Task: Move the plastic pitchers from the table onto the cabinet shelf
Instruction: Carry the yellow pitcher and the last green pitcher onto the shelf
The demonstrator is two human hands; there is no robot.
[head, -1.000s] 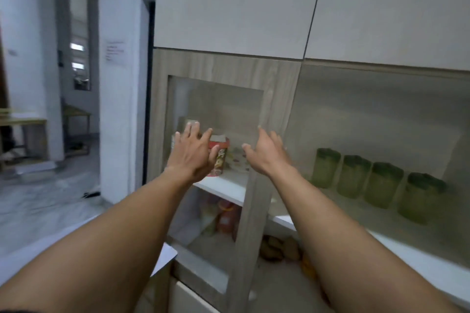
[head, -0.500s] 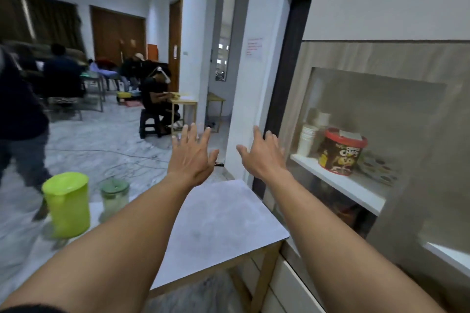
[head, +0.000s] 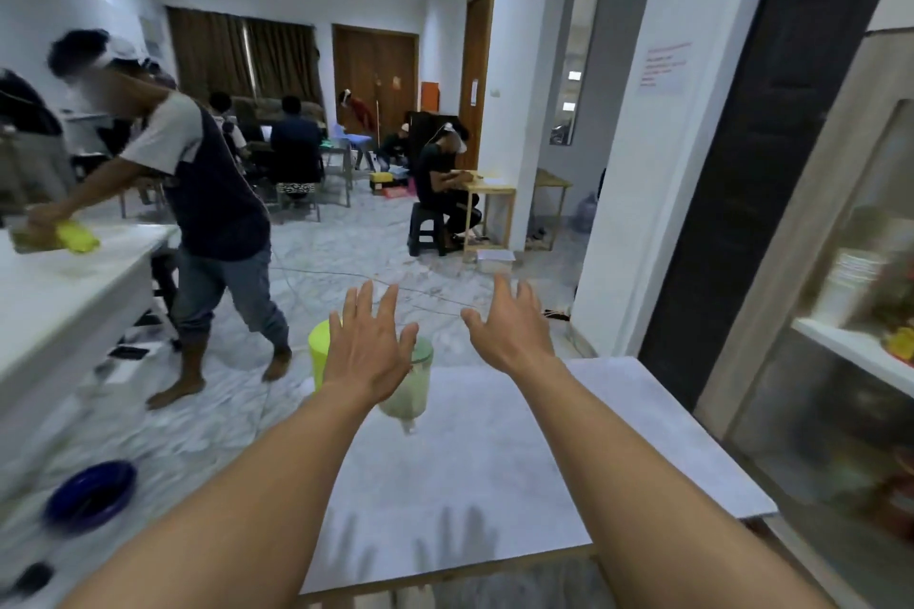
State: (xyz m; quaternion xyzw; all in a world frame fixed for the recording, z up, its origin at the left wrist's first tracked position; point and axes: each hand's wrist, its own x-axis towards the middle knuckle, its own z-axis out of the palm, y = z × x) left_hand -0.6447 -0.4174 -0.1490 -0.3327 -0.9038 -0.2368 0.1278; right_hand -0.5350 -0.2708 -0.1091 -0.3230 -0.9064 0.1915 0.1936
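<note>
Two plastic pitchers stand at the far left of the small white table [head: 618, 435]. The bright yellow-green pitcher [head: 318, 351] is mostly hidden behind my left hand [head: 368, 356]. The pale translucent pitcher with a green lid [head: 413, 391] shows just right of that hand. My left hand is stretched out in front of both pitchers, fingers spread, holding nothing. My right hand [head: 509, 329] is raised over the table's far edge, also spread and empty. The glass-fronted cabinet [head: 841, 292] stands at the right, with its white shelf [head: 850, 351].
A person [head: 198, 213] strides past a white counter [head: 64, 292] on the left. A blue bowl [head: 91, 495] lies at lower left. Other people sit at tables in the back of the room. A dark door [head: 771, 139] stands between wall and cabinet.
My view has swung left, away from the cabinet shelf with its green pitchers, to the table. My outstretched empty hands have come over the two pitchers on it.
</note>
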